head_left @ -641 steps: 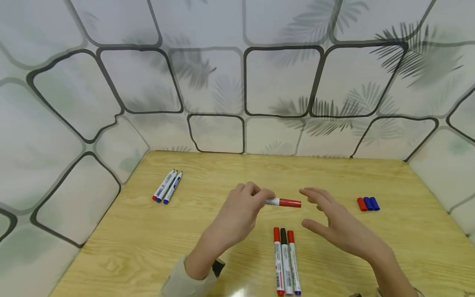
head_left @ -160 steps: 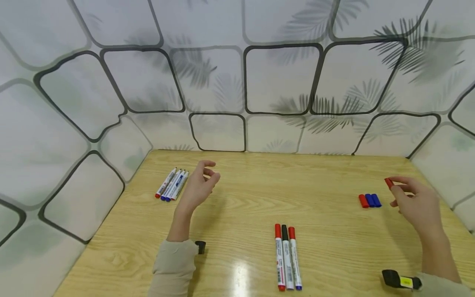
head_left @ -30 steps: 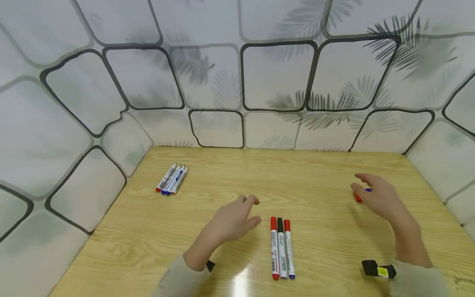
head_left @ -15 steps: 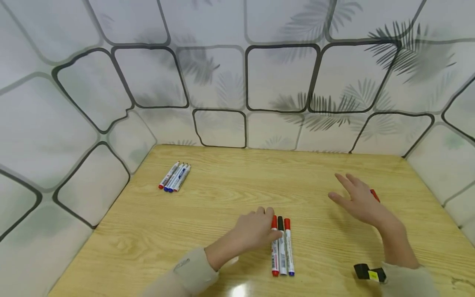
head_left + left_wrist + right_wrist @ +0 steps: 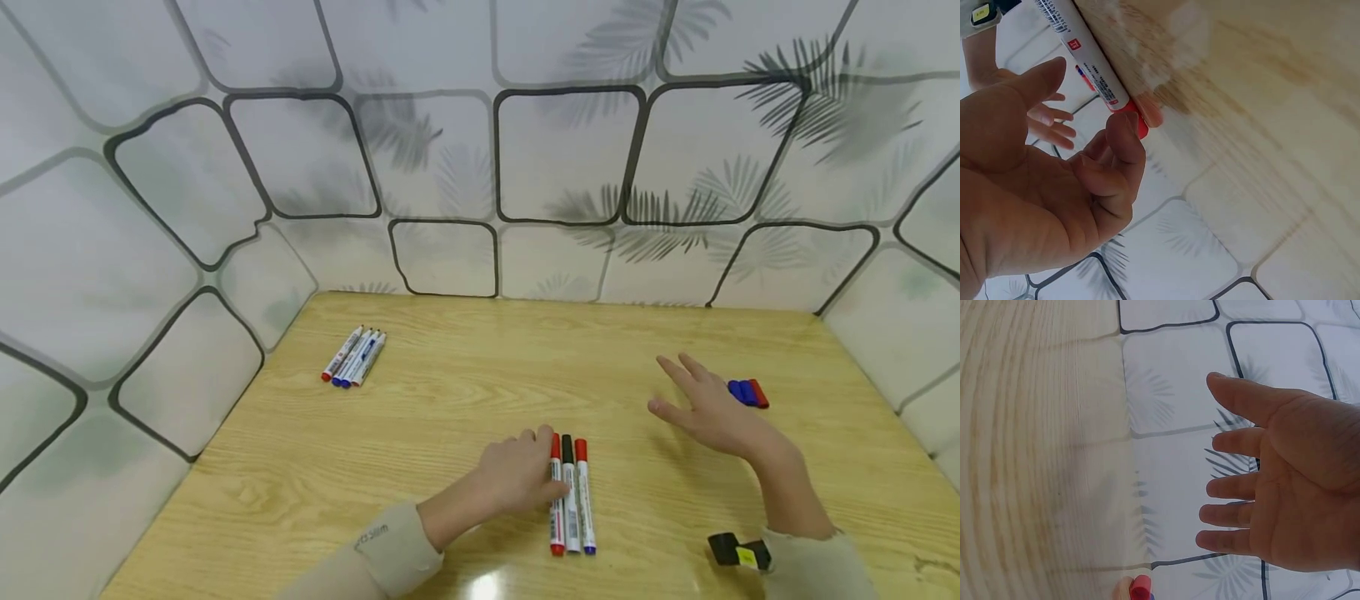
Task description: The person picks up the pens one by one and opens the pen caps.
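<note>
My left hand [image 5: 517, 471] is at the left of the row of capped markers, its bent forefinger touching the cap of a red-capped marker [image 5: 557, 525]. In the left wrist view the fingertip lies on the red cap [image 5: 1137, 119], while the thumb stands apart from the white barrel. Beside that marker lie a black-capped marker [image 5: 572, 508] and another red-capped marker [image 5: 587, 500] with a blue end. Over the table at right, my right hand [image 5: 712, 412] has spread fingers and holds nothing. Just behind it are blue caps [image 5: 741, 392] and a red cap [image 5: 759, 393], partly hidden by the hand.
Several uncapped markers [image 5: 352, 357] lie side by side at the table's left, tips pointing to the back. The wooden table [image 5: 450, 367] meets patterned walls [image 5: 442, 167] at its back and sides.
The red-capped marker my left hand held earlier has joined the left group, uncapped. My right hand has put its red cap by the others and moved left. My left hand has reached the capped row.
</note>
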The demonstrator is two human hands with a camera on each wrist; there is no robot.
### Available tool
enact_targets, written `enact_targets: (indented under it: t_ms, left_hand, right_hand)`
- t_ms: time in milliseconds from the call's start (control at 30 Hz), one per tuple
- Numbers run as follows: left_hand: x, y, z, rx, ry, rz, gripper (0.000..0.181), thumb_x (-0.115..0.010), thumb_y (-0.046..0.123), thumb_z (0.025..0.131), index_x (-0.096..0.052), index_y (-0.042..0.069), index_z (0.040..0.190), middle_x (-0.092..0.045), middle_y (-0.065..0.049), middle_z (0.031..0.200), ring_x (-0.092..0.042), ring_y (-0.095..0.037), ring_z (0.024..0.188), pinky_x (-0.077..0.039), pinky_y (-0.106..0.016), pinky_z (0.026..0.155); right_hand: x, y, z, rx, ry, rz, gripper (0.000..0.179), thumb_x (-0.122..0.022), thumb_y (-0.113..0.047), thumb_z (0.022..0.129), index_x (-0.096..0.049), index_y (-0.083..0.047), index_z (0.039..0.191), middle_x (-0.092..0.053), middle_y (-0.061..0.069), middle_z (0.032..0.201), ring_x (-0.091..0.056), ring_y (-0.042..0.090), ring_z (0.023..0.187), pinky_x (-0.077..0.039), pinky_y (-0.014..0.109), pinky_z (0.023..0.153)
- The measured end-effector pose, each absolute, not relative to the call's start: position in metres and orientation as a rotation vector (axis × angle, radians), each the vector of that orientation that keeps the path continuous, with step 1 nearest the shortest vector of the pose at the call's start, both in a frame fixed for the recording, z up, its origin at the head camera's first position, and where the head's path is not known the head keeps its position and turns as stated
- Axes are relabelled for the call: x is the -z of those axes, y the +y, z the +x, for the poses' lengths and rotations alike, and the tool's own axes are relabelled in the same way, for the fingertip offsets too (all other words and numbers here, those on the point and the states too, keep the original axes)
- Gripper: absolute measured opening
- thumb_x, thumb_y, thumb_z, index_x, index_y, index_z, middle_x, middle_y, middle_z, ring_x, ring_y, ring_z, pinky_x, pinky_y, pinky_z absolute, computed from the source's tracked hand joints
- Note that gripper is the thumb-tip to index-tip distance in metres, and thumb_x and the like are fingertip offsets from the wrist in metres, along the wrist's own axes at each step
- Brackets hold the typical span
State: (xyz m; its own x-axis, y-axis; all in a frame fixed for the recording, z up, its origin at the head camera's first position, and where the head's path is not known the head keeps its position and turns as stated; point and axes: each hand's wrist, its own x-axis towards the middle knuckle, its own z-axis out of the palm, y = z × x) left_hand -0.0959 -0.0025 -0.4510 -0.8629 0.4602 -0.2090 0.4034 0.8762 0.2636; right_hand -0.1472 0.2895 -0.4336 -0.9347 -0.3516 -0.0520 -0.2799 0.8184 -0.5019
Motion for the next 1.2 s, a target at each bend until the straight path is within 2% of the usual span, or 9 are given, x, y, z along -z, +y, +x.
enact_targets:
  t_ms: [133, 300, 367, 467, 533, 600, 700, 933, 1200]
  left_hand:
    - [0.453, -0.002, -0.096, -0.332, 2.754, 0.637, 0.061, -0.072, 0.049, 0.087, -0.048, 0.005, 0.123, -0.052, -0.002, 0.08, -0.048, -0.013, 0.057, -0.039, -0.027, 0.045]
    - [0.456, -0.002, -0.095, -0.322, 2.72, 0.616, 0.072, -0.073, 0.05, 0.087, -0.048, 0.001, 0.134, -0.061, -0.006, 0.089, -0.051, -0.013, 0.061, -0.042, -0.027, 0.047]
    - [0.455, -0.003, -0.094, -0.31, 2.72, 0.624, 0.066, -0.072, 0.049, 0.087, -0.053, 0.002, 0.13, -0.061, -0.005, 0.087, -0.05, -0.012, 0.061, -0.042, -0.026, 0.047]
    - [0.453, -0.005, -0.094, -0.299, 2.722, 0.644, 0.051, -0.072, 0.047, 0.088, -0.059, 0.005, 0.113, -0.056, 0.0, 0.078, -0.047, -0.01, 0.058, -0.041, -0.025, 0.047]
    - [0.452, -0.006, -0.094, -0.305, 2.722, 0.65, 0.04, -0.072, 0.045, 0.088, -0.059, 0.009, 0.101, -0.051, 0.003, 0.072, -0.045, -0.009, 0.057, -0.04, -0.024, 0.046]
    - [0.451, -0.007, -0.094, -0.321, 2.716, 0.638, 0.038, -0.073, 0.044, 0.088, -0.058, 0.01, 0.096, -0.05, 0.004, 0.07, -0.044, -0.008, 0.055, -0.039, -0.024, 0.045]
    - [0.453, -0.009, -0.096, -0.302, 2.751, 0.627, 0.037, -0.073, 0.043, 0.088, -0.057, 0.009, 0.094, -0.049, 0.003, 0.07, -0.044, -0.009, 0.056, -0.039, -0.025, 0.046]
    - [0.455, -0.016, -0.112, -0.227, 2.845, 0.576, 0.034, -0.073, 0.032, 0.087, -0.06, 0.004, 0.102, -0.052, -0.001, 0.075, -0.049, -0.012, 0.061, -0.043, -0.028, 0.049]
    - [0.452, -0.026, -0.12, -0.368, 2.799, 0.482, 0.015, -0.07, 0.012, 0.087, -0.056, 0.005, 0.087, -0.052, -0.001, 0.067, -0.05, -0.01, 0.048, -0.041, -0.022, 0.041]
  right_hand:
    - [0.433, 0.29, -0.148, 0.75, 2.862, -0.508, 0.08, -0.058, -0.043, 0.099, -0.022, 0.004, 0.154, -0.01, 0.041, 0.154, -0.015, 0.068, 0.133, -0.02, 0.081, 0.097]
    - [0.433, 0.291, -0.148, 0.749, 2.851, -0.508, 0.08, -0.058, -0.042, 0.099, -0.022, 0.004, 0.154, -0.009, 0.041, 0.154, -0.015, 0.069, 0.133, -0.019, 0.081, 0.097]
    - [0.433, 0.291, -0.148, 0.739, 2.851, -0.51, 0.081, -0.058, -0.043, 0.099, -0.022, 0.004, 0.155, -0.009, 0.041, 0.155, -0.015, 0.069, 0.133, -0.02, 0.081, 0.097]
    - [0.432, 0.291, -0.147, 0.741, 2.849, -0.515, 0.081, -0.058, -0.043, 0.099, -0.021, 0.003, 0.155, -0.009, 0.04, 0.155, -0.016, 0.069, 0.133, -0.021, 0.081, 0.097]
    - [0.431, 0.291, -0.146, 0.748, 2.846, -0.519, 0.081, -0.058, -0.042, 0.099, -0.021, 0.002, 0.155, -0.009, 0.04, 0.155, -0.016, 0.069, 0.133, -0.022, 0.08, 0.097]
    - [0.431, 0.291, -0.146, 0.763, 2.838, -0.521, 0.08, -0.059, -0.041, 0.099, -0.022, 0.003, 0.155, -0.009, 0.04, 0.155, -0.016, 0.068, 0.133, -0.022, 0.08, 0.097]
    - [0.431, 0.29, -0.145, 0.777, 2.829, -0.524, 0.08, -0.059, -0.041, 0.099, -0.022, 0.003, 0.155, -0.009, 0.04, 0.155, -0.017, 0.068, 0.134, -0.022, 0.08, 0.097]
    - [0.43, 0.29, -0.144, 0.842, 2.788, -0.534, 0.08, -0.059, -0.038, 0.1, -0.019, 0.003, 0.156, -0.004, 0.039, 0.156, -0.014, 0.066, 0.136, -0.023, 0.079, 0.098]
    - [0.432, 0.289, -0.142, 0.879, 2.764, -0.527, 0.079, -0.058, -0.037, 0.1, -0.019, 0.003, 0.156, -0.002, 0.038, 0.157, -0.014, 0.066, 0.136, -0.024, 0.078, 0.098]
